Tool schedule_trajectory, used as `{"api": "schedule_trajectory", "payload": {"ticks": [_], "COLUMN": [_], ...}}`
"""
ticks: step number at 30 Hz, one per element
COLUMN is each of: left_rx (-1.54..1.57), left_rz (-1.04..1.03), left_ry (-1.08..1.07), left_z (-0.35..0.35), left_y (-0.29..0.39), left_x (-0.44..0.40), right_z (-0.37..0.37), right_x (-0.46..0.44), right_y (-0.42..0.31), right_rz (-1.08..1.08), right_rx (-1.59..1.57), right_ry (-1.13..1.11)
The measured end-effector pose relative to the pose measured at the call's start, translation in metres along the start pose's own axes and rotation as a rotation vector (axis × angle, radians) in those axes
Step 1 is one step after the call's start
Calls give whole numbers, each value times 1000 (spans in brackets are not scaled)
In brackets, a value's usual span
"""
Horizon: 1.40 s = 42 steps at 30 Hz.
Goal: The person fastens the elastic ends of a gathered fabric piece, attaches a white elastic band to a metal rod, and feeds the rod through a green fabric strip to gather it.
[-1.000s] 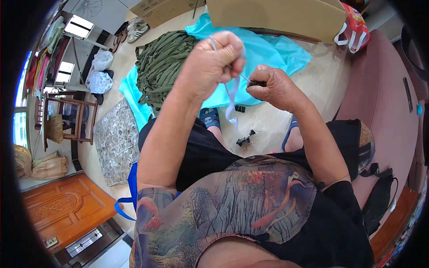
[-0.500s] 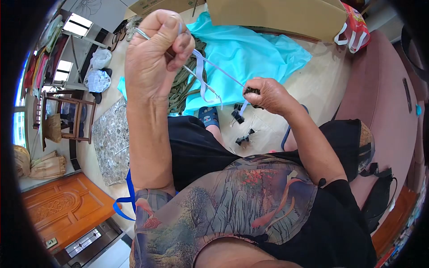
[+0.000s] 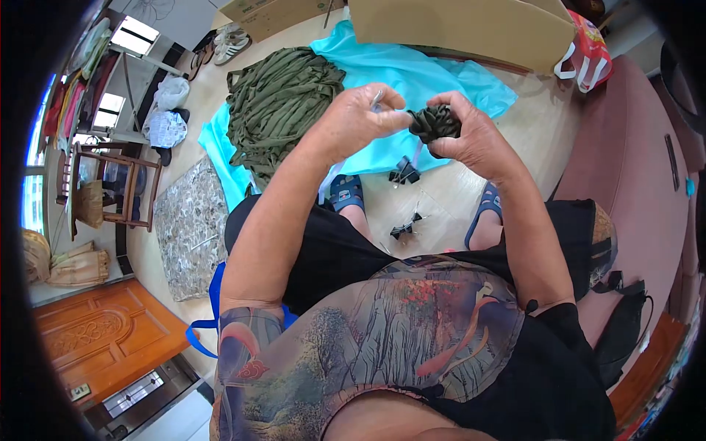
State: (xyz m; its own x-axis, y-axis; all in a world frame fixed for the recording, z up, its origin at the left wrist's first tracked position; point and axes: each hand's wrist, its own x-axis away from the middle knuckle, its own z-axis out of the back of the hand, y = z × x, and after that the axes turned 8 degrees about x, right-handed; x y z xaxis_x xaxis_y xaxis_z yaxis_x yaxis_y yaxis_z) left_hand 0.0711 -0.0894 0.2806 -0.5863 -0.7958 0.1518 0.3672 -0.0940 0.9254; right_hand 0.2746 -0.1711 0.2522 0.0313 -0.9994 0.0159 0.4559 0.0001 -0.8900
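Note:
My right hand [image 3: 474,140] grips a small bunched roll of dark green fabric [image 3: 435,123] between thumb and fingers. My left hand [image 3: 358,117] is closed around a thin metal tool [image 3: 377,98], mostly hidden by the fingers, and its fingertips reach the roll's left side. Pale ribbon hangs near both hands, partly covered. Behind my left forearm, a large heap of dark green fabric strips [image 3: 283,103] lies on a turquoise sheet [image 3: 463,84].
Black binder clips [image 3: 404,171] lie on the floor between my sandaled feet. A cardboard box [image 3: 463,33] stands beyond the sheet. At the right is a mauve sofa [image 3: 610,147]; to the left are a patterned mat [image 3: 193,235] and a wooden chair [image 3: 132,195].
My left hand has come back from the upper left, where it drew the ribbon out taut, to the fabric roll. The right hand has risen slightly and turned, showing more of the roll.

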Motion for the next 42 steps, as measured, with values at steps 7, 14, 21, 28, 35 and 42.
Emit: {"api": "schedule_trajectory", "payload": {"ticks": [7, 14, 21, 28, 35, 42], "left_rx": [107, -72, -92, -8, 225, 43], "left_rz": [-135, -88, -201, -282, -185, -170], "left_ry": [-70, -119, 58, 363, 290, 24], "left_z": [-20, -18, -29, -24, -27, -27], "left_y": [14, 25, 20, 27, 12, 27], "left_x": [-2, -9, -15, -17, -19, -5], "right_z": [13, 13, 1, -18, -30, -7], "right_x": [5, 2, -6, -14, 1, 6], "right_y": [-34, -30, -25, -8, -3, -15], "right_rz": [96, 254, 283, 52, -255, 307], "right_rx": [117, 264, 402, 148, -574, 315], "right_ry": [74, 135, 310, 380, 176, 591]}}
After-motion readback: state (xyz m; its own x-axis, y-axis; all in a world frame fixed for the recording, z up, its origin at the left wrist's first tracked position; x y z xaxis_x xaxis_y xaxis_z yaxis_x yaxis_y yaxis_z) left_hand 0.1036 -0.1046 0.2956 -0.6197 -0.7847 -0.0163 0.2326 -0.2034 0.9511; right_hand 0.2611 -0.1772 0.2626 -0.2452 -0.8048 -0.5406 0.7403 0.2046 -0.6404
